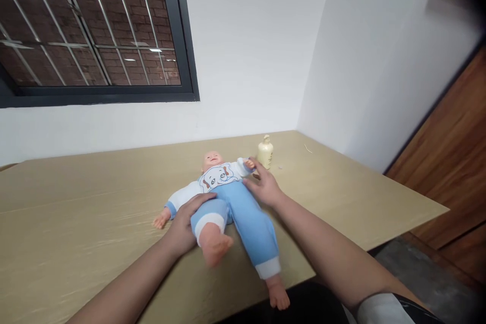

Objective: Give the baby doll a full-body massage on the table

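Note:
A baby doll (246,223) in a white and light blue outfit with an elephant face on its bib lies on its back on the table. Its head points toward the wall and its feet toward me. One leg is raised and bent, its foot slightly blurred; the other stretches past the table's front edge. My left hand (186,225) holds the doll by the hip and thigh on the left, thumb on top, the other fingers mostly hidden. On the opposite side my right hand (266,185) grips the doll at its waist and arm, forefinger by the doll's small hand.
A cream pump bottle (265,153) stands on the table (94,233) just beyond my right hand. White walls close off the back and right. A barred window (94,25) is at the upper left, wooden panels (448,172) at the right.

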`<action>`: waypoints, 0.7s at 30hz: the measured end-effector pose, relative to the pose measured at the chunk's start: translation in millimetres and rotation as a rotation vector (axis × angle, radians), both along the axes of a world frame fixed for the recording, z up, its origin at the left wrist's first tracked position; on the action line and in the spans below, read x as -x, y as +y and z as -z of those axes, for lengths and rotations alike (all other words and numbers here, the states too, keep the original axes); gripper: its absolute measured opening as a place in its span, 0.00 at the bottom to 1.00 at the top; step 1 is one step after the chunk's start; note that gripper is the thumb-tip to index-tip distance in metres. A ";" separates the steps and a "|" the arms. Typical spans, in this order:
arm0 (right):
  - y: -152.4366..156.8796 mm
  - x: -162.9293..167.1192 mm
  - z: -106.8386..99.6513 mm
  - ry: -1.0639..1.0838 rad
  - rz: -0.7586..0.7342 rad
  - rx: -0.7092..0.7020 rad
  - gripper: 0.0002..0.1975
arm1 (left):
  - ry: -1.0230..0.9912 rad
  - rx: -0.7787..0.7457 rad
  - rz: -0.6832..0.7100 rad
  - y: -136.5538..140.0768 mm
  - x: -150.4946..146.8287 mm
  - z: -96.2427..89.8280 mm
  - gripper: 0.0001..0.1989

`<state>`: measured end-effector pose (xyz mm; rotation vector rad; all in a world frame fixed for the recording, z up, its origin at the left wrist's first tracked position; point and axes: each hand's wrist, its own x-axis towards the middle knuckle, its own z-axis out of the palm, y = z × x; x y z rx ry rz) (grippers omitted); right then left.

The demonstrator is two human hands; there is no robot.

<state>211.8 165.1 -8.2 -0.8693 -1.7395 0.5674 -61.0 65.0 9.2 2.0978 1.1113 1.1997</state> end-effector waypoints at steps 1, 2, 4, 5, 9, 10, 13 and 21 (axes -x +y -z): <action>6.7 -4.3 2.3 0.123 0.023 0.095 0.32 | 0.046 -0.013 0.021 -1.1 2.0 -0.1 0.25; 13.6 -9.4 4.6 0.256 0.047 0.212 0.28 | 0.098 -0.029 0.041 -1.9 3.6 0.1 0.26; 26.8 -20.6 8.7 0.485 0.089 0.459 0.21 | 0.201 -0.066 0.079 -2.8 5.6 1.0 0.27; 32.2 -26.0 10.4 0.560 0.100 0.564 0.18 | 0.239 -0.085 0.096 -3.2 6.0 1.2 0.27; 44.3 -42.3 15.3 0.624 0.090 0.773 0.08 | 0.306 -0.132 0.136 -5.4 5.0 0.0 0.27; 45.4 -44.7 16.3 0.622 0.092 0.808 0.07 | 0.313 -0.136 0.136 -6.1 4.6 -0.6 0.27; 47.3 -48.7 19.9 0.587 0.165 0.853 0.08 | 0.320 -0.141 0.132 -7.1 3.8 -1.2 0.27; 46.3 -48.5 19.7 0.534 0.251 0.710 0.11 | 0.301 -0.125 0.134 -5.1 4.5 0.6 0.27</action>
